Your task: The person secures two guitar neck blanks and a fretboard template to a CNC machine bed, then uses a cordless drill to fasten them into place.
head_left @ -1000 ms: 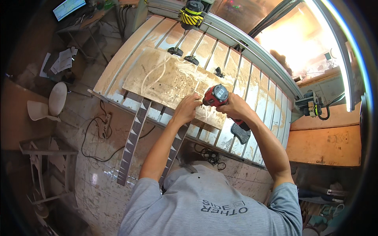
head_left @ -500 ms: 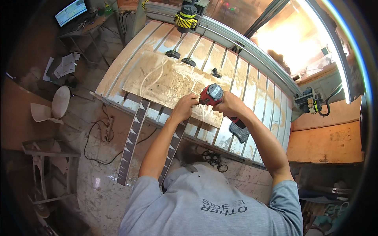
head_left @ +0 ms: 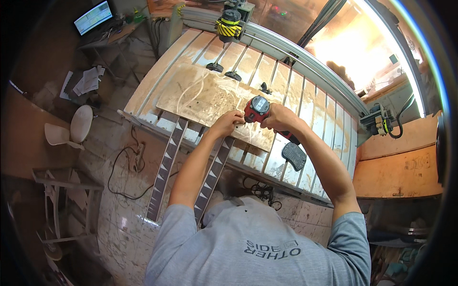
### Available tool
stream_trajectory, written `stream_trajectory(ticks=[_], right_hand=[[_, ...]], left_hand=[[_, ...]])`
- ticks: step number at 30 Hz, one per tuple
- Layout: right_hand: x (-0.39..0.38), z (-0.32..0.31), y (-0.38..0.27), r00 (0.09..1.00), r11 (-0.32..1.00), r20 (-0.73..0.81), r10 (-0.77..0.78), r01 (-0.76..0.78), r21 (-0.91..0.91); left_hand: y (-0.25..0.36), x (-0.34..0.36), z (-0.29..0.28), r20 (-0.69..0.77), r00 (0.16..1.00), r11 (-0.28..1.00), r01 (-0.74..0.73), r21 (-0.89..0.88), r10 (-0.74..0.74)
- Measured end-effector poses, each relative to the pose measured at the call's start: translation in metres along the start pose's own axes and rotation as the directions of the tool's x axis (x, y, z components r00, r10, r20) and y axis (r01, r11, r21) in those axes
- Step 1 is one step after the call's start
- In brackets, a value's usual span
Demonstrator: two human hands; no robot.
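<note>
My right hand is wrapped round the grip of a red and black cordless drill. The drill's front end is close above the right part of a worn wooden board. Beside that front end, the fingers of my left hand are drawn together in a pinch near the board's surface. What they hold, if anything, is too small to make out, and the drill's tip is hidden. Two dark strips with white triangles stick out from beneath the board toward me.
The board lies on a slotted machine bed with a spindle above its far side. Black clamps stand behind the board. A dark textured pad lies right of it. Cables and a white chair are on the floor.
The whole view has shifted slightly, so the bed appears a little further right and lower. Both hands and the drill stay at about the same spot on the board.
</note>
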State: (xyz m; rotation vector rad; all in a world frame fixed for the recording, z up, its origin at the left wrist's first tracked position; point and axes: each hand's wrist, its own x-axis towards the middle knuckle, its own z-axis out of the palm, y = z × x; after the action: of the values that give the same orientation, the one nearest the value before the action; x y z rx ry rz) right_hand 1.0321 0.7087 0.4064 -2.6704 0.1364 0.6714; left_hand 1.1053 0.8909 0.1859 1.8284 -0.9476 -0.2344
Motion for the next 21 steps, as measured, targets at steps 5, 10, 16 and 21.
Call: stream_trajectory(ticks=[5, 10, 16, 21], right_hand=[[0.007, 0.004, 0.008, 1.0, 0.999, -0.008, 0.012, -0.012, 0.045], [0.006, 0.001, 0.005, 1.0, 0.999, -0.001, 0.015, -0.015, 0.042], [0.009, 0.002, 0.009, 1.0, 0.998, -0.008, -0.01, 0.01, 0.056], [0.006, 0.003, 0.009, 0.999, 0.998, -0.024, -0.025, 0.026, 0.059]], left_hand=[[-0.011, 0.003, 0.004, -0.017, 1.0, 1.0, -0.018, -0.024, 0.017], [-0.017, 0.003, 0.005, -0.014, 1.0, 1.0, -0.023, -0.001, 0.023], [-0.022, 0.006, 0.008, 0.012, 0.997, 0.968, 0.077, -0.238, -0.076], [-0.021, 0.006, 0.004, 0.028, 0.999, 0.986, 0.035, -0.164, -0.031]])
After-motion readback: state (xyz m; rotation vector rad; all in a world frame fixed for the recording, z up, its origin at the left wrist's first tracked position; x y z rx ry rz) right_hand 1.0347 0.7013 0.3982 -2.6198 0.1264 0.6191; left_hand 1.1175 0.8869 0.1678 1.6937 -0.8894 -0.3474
